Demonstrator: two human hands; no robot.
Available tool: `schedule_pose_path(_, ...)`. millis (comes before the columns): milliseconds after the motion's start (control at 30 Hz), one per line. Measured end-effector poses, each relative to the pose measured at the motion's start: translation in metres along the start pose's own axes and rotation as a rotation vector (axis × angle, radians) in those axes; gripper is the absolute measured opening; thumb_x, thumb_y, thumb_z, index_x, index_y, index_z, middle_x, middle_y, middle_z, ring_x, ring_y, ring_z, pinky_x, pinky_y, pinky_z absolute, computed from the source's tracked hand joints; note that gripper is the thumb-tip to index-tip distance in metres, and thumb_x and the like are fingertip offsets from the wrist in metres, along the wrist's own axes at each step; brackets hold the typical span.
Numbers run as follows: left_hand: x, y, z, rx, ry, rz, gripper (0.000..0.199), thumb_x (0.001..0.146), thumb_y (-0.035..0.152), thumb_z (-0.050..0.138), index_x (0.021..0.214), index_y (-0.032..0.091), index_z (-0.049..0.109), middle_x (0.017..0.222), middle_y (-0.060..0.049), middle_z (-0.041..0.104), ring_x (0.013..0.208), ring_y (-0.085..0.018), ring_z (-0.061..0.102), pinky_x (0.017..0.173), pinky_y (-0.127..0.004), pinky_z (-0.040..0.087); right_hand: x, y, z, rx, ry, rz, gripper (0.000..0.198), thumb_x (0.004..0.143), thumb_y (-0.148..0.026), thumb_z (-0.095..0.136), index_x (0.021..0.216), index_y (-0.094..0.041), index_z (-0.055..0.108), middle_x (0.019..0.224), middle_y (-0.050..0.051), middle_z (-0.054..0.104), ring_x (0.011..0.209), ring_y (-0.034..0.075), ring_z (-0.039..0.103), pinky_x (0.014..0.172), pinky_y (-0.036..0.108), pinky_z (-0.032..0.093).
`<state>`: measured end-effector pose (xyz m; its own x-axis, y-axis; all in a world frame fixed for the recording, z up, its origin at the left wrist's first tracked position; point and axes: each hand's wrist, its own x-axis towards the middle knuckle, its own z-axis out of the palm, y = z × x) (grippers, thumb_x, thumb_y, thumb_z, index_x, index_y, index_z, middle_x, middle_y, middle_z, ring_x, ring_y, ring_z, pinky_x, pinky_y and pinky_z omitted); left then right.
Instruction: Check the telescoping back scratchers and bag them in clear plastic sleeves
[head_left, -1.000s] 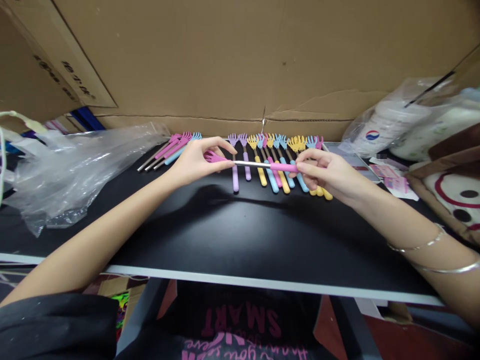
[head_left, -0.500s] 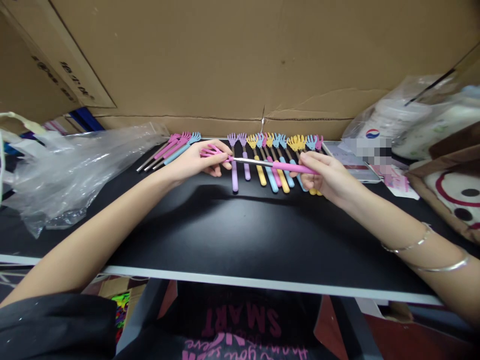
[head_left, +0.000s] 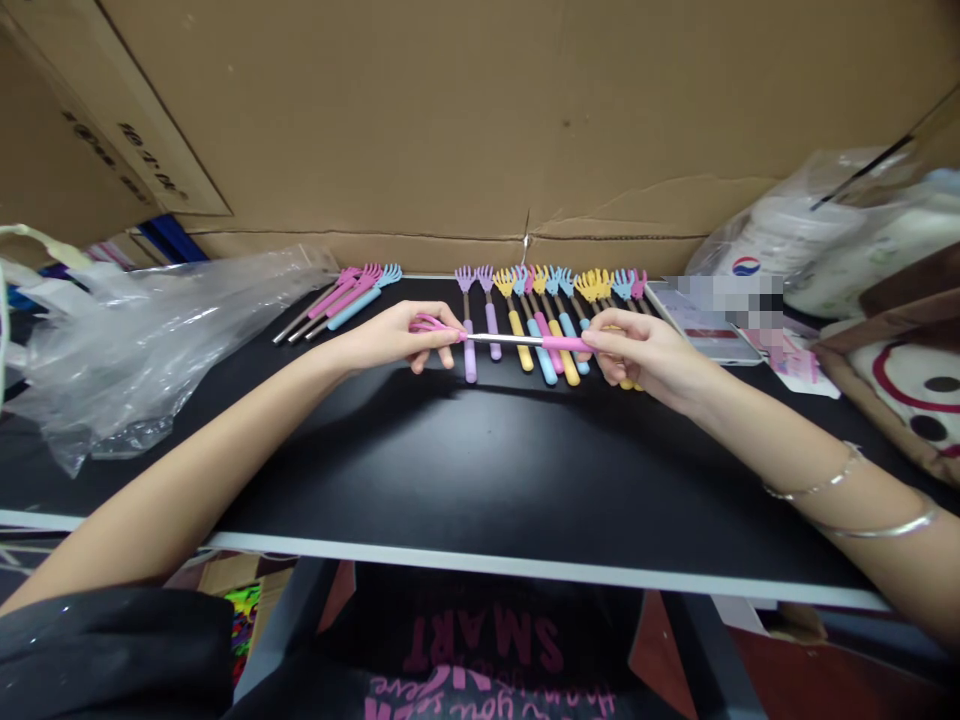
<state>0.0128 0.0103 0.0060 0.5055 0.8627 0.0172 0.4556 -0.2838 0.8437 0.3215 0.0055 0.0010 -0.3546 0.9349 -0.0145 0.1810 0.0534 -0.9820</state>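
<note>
The person's bare left forearm (head_left: 225, 455) reaches from the near left toward the far middle, its bare left hand (head_left: 397, 338) pointing right in a pinching grip. The right forearm (head_left: 780, 440) slants from the near right, its bare right hand (head_left: 649, 355) pointing left, likewise pinching.

Crumpled clear bag (head_left: 142, 350), left; white cup (head_left: 796, 238), right

A back scratcher (head_left: 510, 340) with pink clawed head, silver rod and pink handle is held nearly level above the table (head_left: 480, 470).
</note>
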Motion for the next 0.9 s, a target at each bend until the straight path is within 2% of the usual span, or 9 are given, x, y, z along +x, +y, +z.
schedule_pose_path(167,0.0,0.004,0.009,0.018,0.068,0.029,0.025,0.086,0.038,0.063,0.085,0.014,0.058,0.065,-0.001,0.065,0.044,-0.005,0.048,0.042,-0.015,0.04,0.004,0.005,-0.002,0.08,0.03,0.0,0.039,0.062,-0.044,0.084,0.072,-0.019,0.055,0.062,-0.002,0.065,0.039,0.003,0.038,0.038,0.023,0.03)
schedule_pose_path(367,-0.001,0.003,0.014,0.094,0.19,0.161,0.023,0.087,0.038,0.06,0.089,0.014,0.059,0.063,0.001,0.063,0.045,-0.005,0.048,0.041,-0.015,0.04,0.004,0.004,-0.005,0.087,0.061,0.02,0.039,0.064,-0.042,0.084,0.072,-0.02,0.052,0.06,-0.002,0.067,0.034,0.002,0.032,0.035,0.024,0.022)
schedule_pose_path(567,-0.003,0.001,0.016,0.217,0.272,0.286,0.021,0.088,0.036,0.059,0.09,0.015,0.061,0.064,0.001,0.066,0.044,-0.006,0.051,0.047,-0.016,0.043,0.001,0.001,-0.005,0.085,0.044,0.038,0.036,0.07,-0.041,0.08,0.075,-0.021,0.051,0.062,-0.001,0.068,0.032,0.001,0.024,0.035,0.026,0.012)
schedule_pose_path(633,-0.004,0.001,0.017,0.274,0.316,0.318,0.018,0.088,0.033,0.058,0.088,0.015,0.061,0.066,0.001,0.067,0.046,-0.006,0.053,0.05,-0.017,0.044,0.0,0.0,-0.004,0.112,0.033,0.065,0.037,0.07,-0.041,0.08,0.076,-0.021,0.05,0.054,-0.005,0.062,0.032,0.001,0.023,0.036,0.026,0.011)
schedule_pose_path(767,-0.004,-0.004,0.015,0.341,0.406,0.439,0.013,0.089,0.029,0.057,0.086,0.016,0.061,0.082,-0.002,0.073,0.058,-0.009,0.063,0.057,-0.02,0.051,-0.005,-0.002,0.0,0.177,-0.003,0.112,0.04,0.069,-0.042,0.082,0.076,-0.022,0.048,0.037,-0.014,0.036,0.033,0.002,0.02,0.038,0.024,0.009)
schedule_pose_path(900,-0.004,-0.007,0.014,0.409,0.461,0.544,0.012,0.089,0.027,0.058,0.085,0.017,0.061,0.081,-0.002,0.074,0.06,-0.01,0.066,0.061,-0.02,0.053,-0.006,-0.003,0.002,0.208,-0.013,0.113,0.038,0.071,-0.039,0.081,0.077,-0.021,0.048,0.04,-0.013,0.039,0.034,0.002,0.021,0.039,0.025,0.008)
